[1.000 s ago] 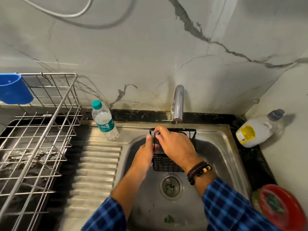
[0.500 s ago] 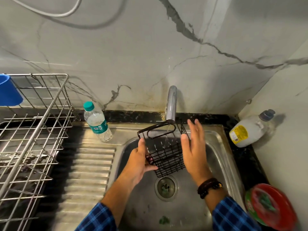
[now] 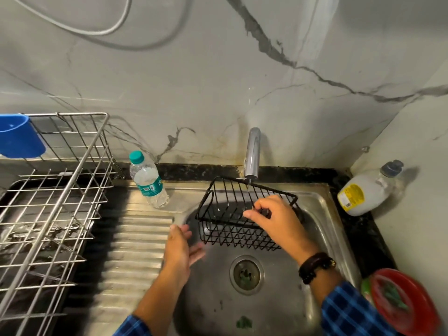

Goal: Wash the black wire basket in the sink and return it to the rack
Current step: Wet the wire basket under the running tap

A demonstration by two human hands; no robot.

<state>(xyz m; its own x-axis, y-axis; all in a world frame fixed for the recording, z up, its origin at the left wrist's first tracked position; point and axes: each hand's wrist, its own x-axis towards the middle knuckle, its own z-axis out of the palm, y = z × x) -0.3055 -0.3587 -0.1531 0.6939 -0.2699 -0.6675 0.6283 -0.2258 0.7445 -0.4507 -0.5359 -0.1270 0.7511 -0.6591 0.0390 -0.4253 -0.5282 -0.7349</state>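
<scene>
Head view: the black wire basket (image 3: pixel 228 229) is held above the bowl of the sink (image 3: pixel 218 299), a bit tilted, w/ its back rim just under the spout of the tap (image 3: pixel 252 151). A thin stream of water is seen falling from the spout onto the back wires. The basket is gripped by the right hand (image 3: pixel 274 219): its fingers are curled round a wire at the front-right part of the rim, and a dark beaded bracelet (image 3: pixel 315 265) is worn on that wrist. The left hand (image 3: pixel 180 248) is kept open w/ fingers straight, just beside the lower left corner of the basket; it is blurred, so it cannot be told if the wires are touched. Blue checked sleeves are seen on both arms. The drain (image 3: pixel 246 274) lies below the basket, approx in the middle of the bowl, and some green bits are seen on the steel near it. Left of the bowl the ridged draining board (image 3: pixel 135 251) is found, and a clear water bottle (image 3: pixel 149 180) w/ green cap stands at its back edge. Further left the steel wire rack (image 3: pixel 63 190) is placed, w/ a blue cup (image 3: pixel 19 137) hung at its back left corner. On the right counter a white soap bottle (image 3: pixel 363 190) is laid on its side, and a red lid (image 3: pixel 407 301) is seen at the bottom right corner
</scene>
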